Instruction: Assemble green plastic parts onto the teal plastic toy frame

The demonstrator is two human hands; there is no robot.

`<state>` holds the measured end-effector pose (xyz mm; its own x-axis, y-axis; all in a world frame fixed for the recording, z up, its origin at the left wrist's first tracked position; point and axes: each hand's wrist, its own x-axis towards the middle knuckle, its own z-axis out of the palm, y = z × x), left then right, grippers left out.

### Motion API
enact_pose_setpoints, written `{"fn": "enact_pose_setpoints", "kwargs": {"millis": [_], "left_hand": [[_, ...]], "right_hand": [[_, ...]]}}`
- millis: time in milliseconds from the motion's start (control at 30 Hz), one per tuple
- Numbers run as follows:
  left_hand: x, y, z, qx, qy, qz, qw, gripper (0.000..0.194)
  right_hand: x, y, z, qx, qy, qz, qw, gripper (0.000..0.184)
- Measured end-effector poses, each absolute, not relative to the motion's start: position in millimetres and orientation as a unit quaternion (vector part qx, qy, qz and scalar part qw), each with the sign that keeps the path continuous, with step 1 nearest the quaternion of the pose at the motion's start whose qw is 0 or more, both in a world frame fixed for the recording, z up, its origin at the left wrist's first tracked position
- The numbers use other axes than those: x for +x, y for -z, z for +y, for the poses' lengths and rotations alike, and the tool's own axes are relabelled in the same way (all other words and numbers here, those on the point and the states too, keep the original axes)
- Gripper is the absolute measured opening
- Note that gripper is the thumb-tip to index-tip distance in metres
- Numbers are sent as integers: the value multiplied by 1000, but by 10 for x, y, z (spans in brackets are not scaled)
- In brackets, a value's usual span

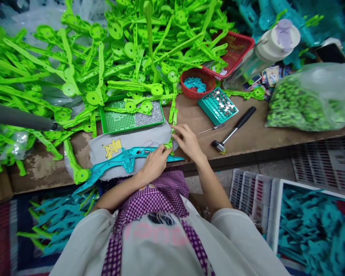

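Note:
A long blue bow-shaped plastic part [128,160] lies across a grey cloth [96,147] at the table's front edge. Thin wires and a small electronic piece [147,151] show in its upper side. My left hand [154,164] rests over the right half of the blue part, fingers bent together on a narrow green plastic part [170,146]. Just right of it, my right hand [187,141] pinches the same green part near its upper stretch. The fingertips hide the exact place where the green and blue parts meet.
Green plastic arms [132,50] pile up behind. A green tray [120,115] holds small metal pieces. At right are a red basket [186,91], a teal box [209,109] of metal discs, a screwdriver [211,128], a hammer [232,128], a bottle [261,50] and a bag [307,99].

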<state>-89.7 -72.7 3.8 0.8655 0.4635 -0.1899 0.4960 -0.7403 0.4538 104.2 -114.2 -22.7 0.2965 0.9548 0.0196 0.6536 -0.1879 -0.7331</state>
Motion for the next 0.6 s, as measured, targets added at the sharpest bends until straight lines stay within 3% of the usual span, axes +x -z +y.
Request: {"fn": "enact_pose_setpoints", "kwargs": {"millis": [167, 600], "left_hand": [[-1110, 68, -743, 934, -30, 263, 238, 39], [-1233, 152, -667, 901, -106, 320, 273, 34]], "right_hand": [[987, 349, -1209, -721, -247, -557, 331, 27], [976, 319, -1253, -713, -238, -576, 320, 36]]}}
